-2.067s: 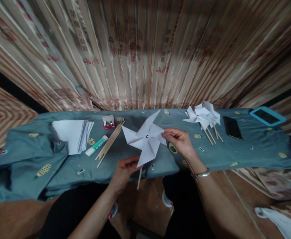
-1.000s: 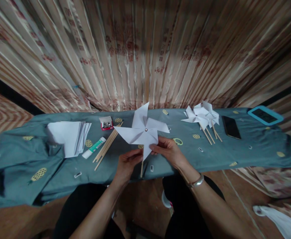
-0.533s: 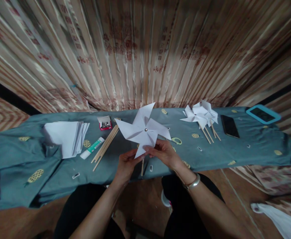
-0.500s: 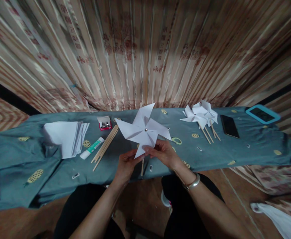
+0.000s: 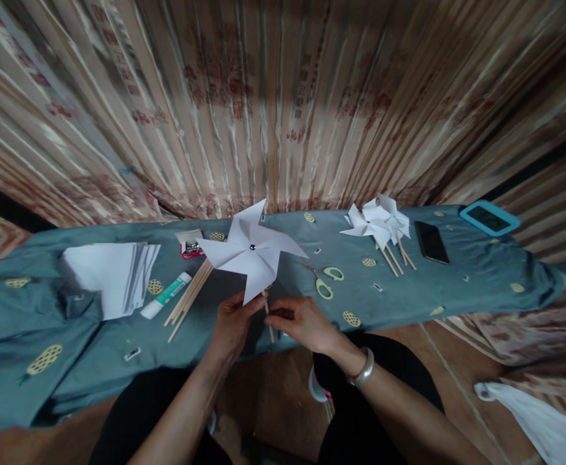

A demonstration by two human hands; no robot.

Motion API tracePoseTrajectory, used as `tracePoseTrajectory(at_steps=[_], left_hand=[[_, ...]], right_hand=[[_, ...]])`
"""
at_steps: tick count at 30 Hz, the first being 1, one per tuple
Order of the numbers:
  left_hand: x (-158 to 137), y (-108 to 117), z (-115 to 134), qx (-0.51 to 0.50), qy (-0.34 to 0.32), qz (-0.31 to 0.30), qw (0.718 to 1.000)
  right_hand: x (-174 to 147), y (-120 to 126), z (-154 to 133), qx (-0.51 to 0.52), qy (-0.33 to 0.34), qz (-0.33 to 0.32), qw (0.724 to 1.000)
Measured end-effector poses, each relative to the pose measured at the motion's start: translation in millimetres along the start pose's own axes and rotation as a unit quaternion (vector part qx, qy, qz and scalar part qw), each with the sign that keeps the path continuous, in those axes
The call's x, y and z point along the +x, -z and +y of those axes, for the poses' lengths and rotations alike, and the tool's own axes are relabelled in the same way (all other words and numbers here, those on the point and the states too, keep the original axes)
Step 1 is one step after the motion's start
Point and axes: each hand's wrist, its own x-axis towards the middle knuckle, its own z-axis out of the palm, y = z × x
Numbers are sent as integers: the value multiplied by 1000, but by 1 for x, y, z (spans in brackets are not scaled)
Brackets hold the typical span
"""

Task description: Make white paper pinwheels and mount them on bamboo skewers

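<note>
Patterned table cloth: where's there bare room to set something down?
Bare cloth shows in front of the lying pinwheels and the phone, right of the scissors; another patch lies in front of the blue-framed tablet. Crowded: the left, with paper stack, glue stick and loose sticks, and the middle, around the held pinwheel.

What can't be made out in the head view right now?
All in the head view:
Held stick, upper end: behind the held pinwheel.
Loose sticks, far ends: behind the same pinwheel.
Left hand, some fingers: hidden by the hand itself.
Pinwheel pile, exact count: they overlap.
Tube, label: print too small.
Tablet, screen: too dark.
</note>
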Motion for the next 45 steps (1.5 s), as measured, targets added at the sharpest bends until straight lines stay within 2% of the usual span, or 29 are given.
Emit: tracePoseTrajectory(at_steps=[6, 9, 11, 12, 14, 15, 19, 23, 30, 37, 41, 44, 45], left_hand=[[1, 2, -3, 8, 7, -11, 1000], [3, 7, -3, 27, 15, -6, 1000], [3, 10, -3, 35, 17, -5, 999], [3, 12, -3, 38, 17, -5, 999], [2, 15, -2, 45, 17, -1, 999], [1, 17, -1, 49, 17, 1, 999], [-1, 22, 1, 63, 19, -2, 998], [-2, 28, 2, 57, 23, 4, 998], [-3, 34, 3, 68, 16, 9, 998], [-8, 36, 5, 72, 15, 12, 997], [-12, 40, 3, 80, 8, 8, 997], [-13, 46, 0, 105, -2, -4, 994], [-14, 48, -1, 116, -8, -8, 993]], right_hand=[[1, 3, -1, -20, -5, 23, 1000], [5, 24, 5, -44, -5, 64, 997], [9, 49, 8, -134, -26, 84, 987], [11, 64, 9, -204, -52, 95, 973], [15, 97, 10, -378, -122, 91, 913], [16, 114, 12, -411, -141, 99, 895], [19, 166, 28, -485, -219, 114, 839], [13, 189, 55, -516, -285, 101, 802], [12, 204, 85, -519, -331, 78, 784], [12, 209, 85, -542, -336, 86, 765], [1, 197, 74, -573, -319, 114, 746], [-3, 173, 58, -585, -285, 118, 750], [-2, 161, 50, -589, -247, 120, 760]])
